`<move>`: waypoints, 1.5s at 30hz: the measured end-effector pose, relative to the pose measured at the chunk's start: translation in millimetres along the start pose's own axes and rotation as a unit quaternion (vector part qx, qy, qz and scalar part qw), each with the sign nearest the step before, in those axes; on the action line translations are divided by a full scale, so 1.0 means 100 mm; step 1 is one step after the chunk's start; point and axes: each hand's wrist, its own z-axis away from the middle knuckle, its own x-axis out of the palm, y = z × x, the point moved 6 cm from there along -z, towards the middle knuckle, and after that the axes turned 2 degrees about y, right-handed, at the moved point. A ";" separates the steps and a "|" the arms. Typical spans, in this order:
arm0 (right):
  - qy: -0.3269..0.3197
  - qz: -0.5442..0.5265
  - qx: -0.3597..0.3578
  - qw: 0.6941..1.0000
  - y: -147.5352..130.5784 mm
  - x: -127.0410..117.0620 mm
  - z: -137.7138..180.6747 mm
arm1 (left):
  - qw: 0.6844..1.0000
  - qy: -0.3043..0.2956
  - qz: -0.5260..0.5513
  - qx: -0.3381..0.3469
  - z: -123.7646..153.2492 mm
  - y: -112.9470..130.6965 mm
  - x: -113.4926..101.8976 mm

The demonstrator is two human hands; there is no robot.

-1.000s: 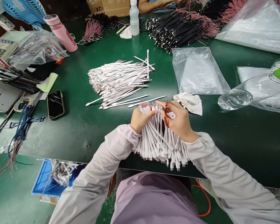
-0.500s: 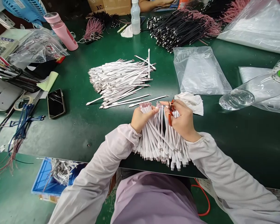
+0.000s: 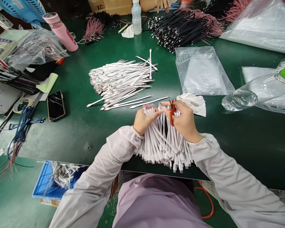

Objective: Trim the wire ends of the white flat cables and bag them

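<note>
Near the table's front edge my left hand [image 3: 144, 121] is closed round the upper part of a bunch of white cables [image 3: 154, 142]. Their stripped pinkish wire ends stick up above my fingers, and the plugs hang toward me over the edge. My right hand [image 3: 185, 122] holds orange-handled scissors [image 3: 172, 114], with its thumb and index finger close to the wire ends beside my left thumb. Part of the scissors is hidden by my fingers. Just beyond lies a pile of white cables [image 3: 121, 79], with a few single ones nearer me.
A crumpled white cloth [image 3: 194, 104] lies past my right hand, near a clear plastic bag [image 3: 204, 71] and a clear bottle [image 3: 242, 96]. Black cables [image 3: 178, 28] are heaped at the back by another person's hand [image 3: 163, 4]. A phone [image 3: 56, 105] lies left; a blue bin [image 3: 44, 180] stands below.
My right hand and the scissors have shifted slightly left, toward the wire ends by my left hand. My left hand keeps its hold. The other person's hand at the back has moved.
</note>
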 end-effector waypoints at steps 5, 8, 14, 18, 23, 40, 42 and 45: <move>-0.014 -0.068 0.070 0.995 0.08 0.05 -0.02 | 1.000 0.003 -0.010 -0.006 -0.01 -0.02 0.01; -0.019 -0.077 0.078 0.994 0.09 0.06 -0.02 | 1.000 -0.001 -0.021 -0.002 -0.02 -0.03 0.01; -0.019 -0.083 0.082 0.993 0.11 0.06 -0.02 | 1.000 -0.001 -0.023 -0.002 -0.01 -0.03 0.02; -0.019 -0.080 0.076 0.994 0.11 0.07 -0.02 | 1.000 -0.007 -0.018 -0.009 -0.01 -0.02 0.01; -0.001 -0.033 0.081 0.996 0.19 0.03 -0.01 | 0.995 -0.090 0.032 -0.035 -0.01 0.00 -0.02; -0.040 0.002 -0.022 0.999 -0.02 0.06 0.03 | 0.993 -0.046 0.083 -0.070 0.01 -0.09 -0.02; -0.038 0.003 -0.011 0.999 0.01 0.06 0.03 | 0.995 -0.046 0.067 -0.056 0.00 -0.10 -0.03; -0.036 -0.002 0.004 0.999 0.03 0.07 0.03 | 0.996 -0.047 0.064 -0.039 -0.01 -0.10 -0.02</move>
